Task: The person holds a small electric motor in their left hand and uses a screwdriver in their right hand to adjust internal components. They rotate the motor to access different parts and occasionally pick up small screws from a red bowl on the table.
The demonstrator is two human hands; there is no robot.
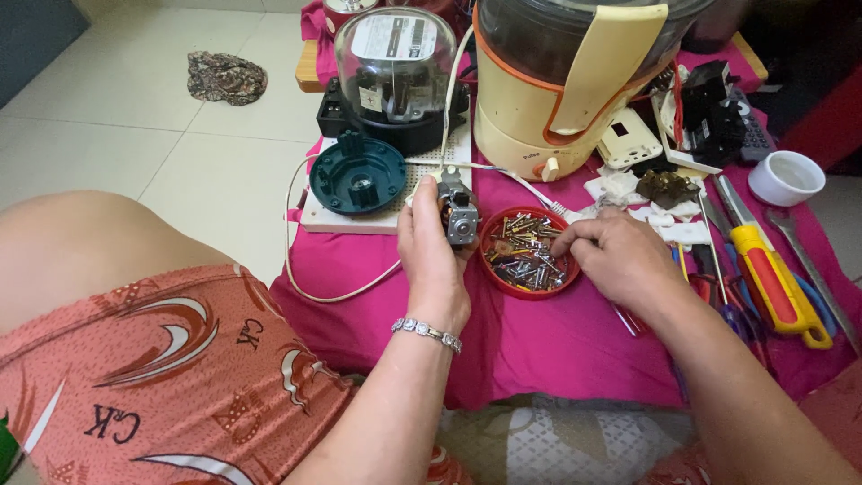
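Near the cloth's [539, 350] left edge, the left hand [431, 247] is gripping a small electric motor [456, 214], fingers wrapped around it, keeping it upright and steady. Just right, the right hand [615, 256] is dipping pinched fingertips into the red dish [496, 269] of screws [528, 251], apparently selecting one.

Cream food processor [557, 99], teal cap [357, 175]

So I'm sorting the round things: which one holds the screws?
The small red dish, under the right hand. The dark green round part and the white cup hold no screws.
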